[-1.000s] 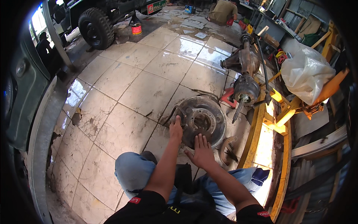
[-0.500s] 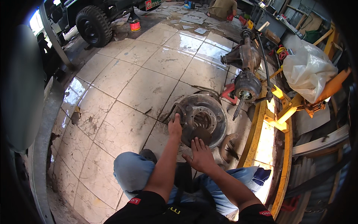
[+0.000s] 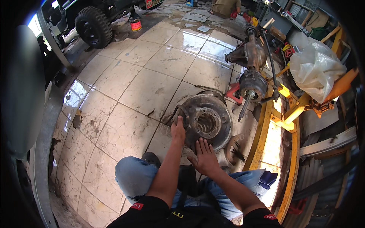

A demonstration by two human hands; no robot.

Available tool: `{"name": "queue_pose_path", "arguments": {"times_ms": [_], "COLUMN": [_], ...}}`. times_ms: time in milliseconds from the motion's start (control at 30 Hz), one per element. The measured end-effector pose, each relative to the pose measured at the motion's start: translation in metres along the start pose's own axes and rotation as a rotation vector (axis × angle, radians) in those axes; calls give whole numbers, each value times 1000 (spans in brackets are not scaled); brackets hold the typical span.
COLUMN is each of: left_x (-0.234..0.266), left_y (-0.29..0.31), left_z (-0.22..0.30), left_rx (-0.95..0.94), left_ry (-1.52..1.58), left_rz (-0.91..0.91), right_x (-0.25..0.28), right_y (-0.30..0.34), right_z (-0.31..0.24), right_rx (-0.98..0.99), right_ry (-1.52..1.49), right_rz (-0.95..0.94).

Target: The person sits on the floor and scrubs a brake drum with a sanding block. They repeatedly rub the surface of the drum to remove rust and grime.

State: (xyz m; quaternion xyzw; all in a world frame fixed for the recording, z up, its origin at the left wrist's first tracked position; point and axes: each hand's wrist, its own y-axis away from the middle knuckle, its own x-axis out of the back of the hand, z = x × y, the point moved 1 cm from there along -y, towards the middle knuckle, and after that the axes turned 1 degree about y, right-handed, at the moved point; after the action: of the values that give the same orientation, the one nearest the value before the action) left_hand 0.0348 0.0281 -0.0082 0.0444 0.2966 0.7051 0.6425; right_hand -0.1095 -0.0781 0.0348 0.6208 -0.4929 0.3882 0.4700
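Note:
A round, rusty brake drum (image 3: 225, 129) with a bolt-holed hub opening lies on the tiles in front of my knees. Coil-like curves show through its centre hole. At the drum's left edge my left hand (image 3: 177, 130) is closed round a dark bent metal piece (image 3: 180, 110); its exact kind is unclear. My right hand (image 3: 206, 156) lies flat at the drum's near edge, fingers stretched and touching the rim. Right of that hand, a curved brake shoe (image 3: 230, 150) rests on the floor. A thin curved rod or cable (image 3: 210, 89) shows behind the drum.
An axle assembly (image 3: 254, 57) stands ahead right, beside a red stand (image 3: 234, 93). A yellow metal frame (image 3: 262, 140) runs along my right, with a clear plastic bag (image 3: 317, 70) above it. Far left are a vehicle tyre (image 3: 93, 27) and a red can (image 3: 135, 24). Another person (image 3: 224, 8) crouches far ahead.
A dark rounded patch by my right fingertips, which covered part of the drum's hub, no longer shows. Both hands stay in nearly the same places. The view has shifted slightly.

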Motion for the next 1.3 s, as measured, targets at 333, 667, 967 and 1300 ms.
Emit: {"name": "queue_pose_path", "arguments": {"times_ms": [333,667,967,1300], "left_x": [2,-4,-4,-5], "left_y": [0,1,7,0], "left_z": [1,0,7,1], "left_rx": [29,89,-46,-25], "left_ry": [-119,-145,-183,-168], "left_rz": [57,121,30,47], "right_x": [-1,-3,-5,-3], "right_y": [-2,-3,1,-5], "right_z": [-5,4,10,13], "right_rx": [-12,-41,-45,-33], "right_ry": [9,56,65,40], "right_rz": [3,95,79,162]}}
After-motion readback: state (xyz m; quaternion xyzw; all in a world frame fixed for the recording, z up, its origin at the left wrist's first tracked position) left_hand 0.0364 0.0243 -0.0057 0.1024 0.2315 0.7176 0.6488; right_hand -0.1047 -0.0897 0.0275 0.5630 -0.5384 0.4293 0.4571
